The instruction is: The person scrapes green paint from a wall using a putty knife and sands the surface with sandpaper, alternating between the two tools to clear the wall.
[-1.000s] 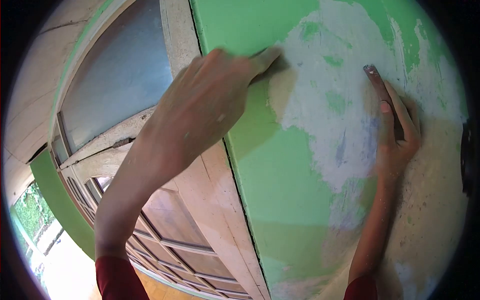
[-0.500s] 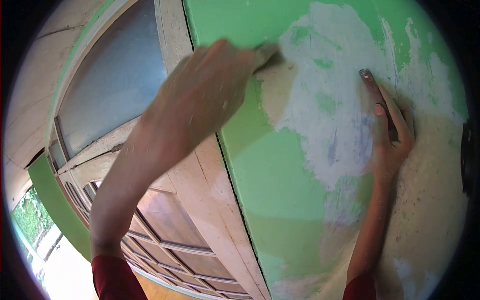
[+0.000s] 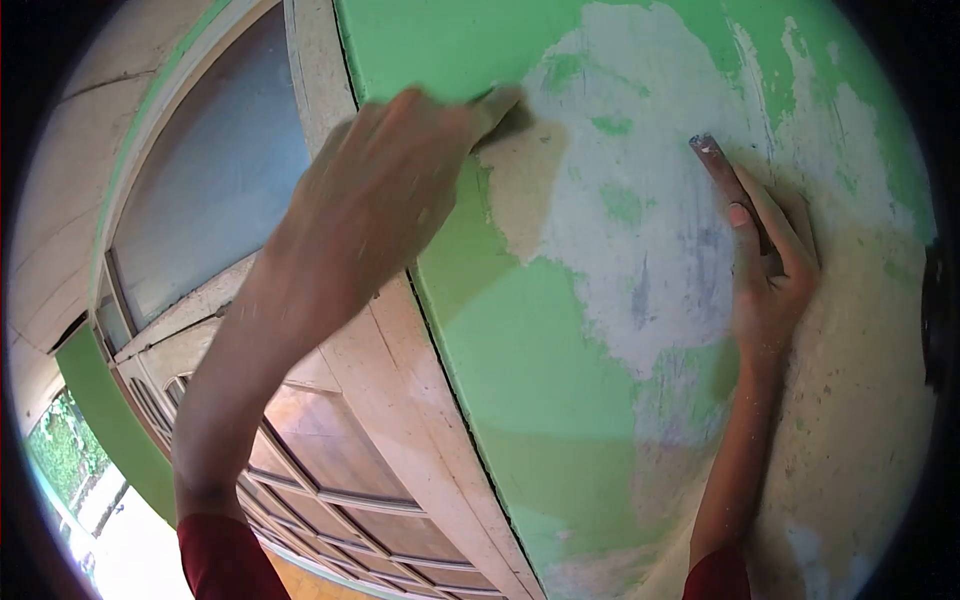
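My left hand (image 3: 385,175) is raised against the wall (image 3: 510,370), closed, its back toward me. One finger or thumb juts right to the edge of a bare patch; whatever the hand grips is hidden behind it. On the right, my right hand (image 3: 775,260) holds a slim brown stick-like handle (image 3: 722,172) between thumb and fingers. Its whitish, worn end points up and left, over the patch of whitish undercoat (image 3: 600,240). Green paint surrounds that patch, with ragged edges and a few green flecks left inside it.
Left of the wall stands a pale wooden frame (image 3: 400,370) with a glass pane (image 3: 215,170) above and a paneled lattice (image 3: 340,490) below. A dark object (image 3: 935,315) sits at the far right edge. Foliage (image 3: 65,450) and bright daylight show at lower left.
The view has turned slightly right, so the wall and both hands appear shifted left. Against the wall, both hands stay in nearly the same places, with the brown handle still held.
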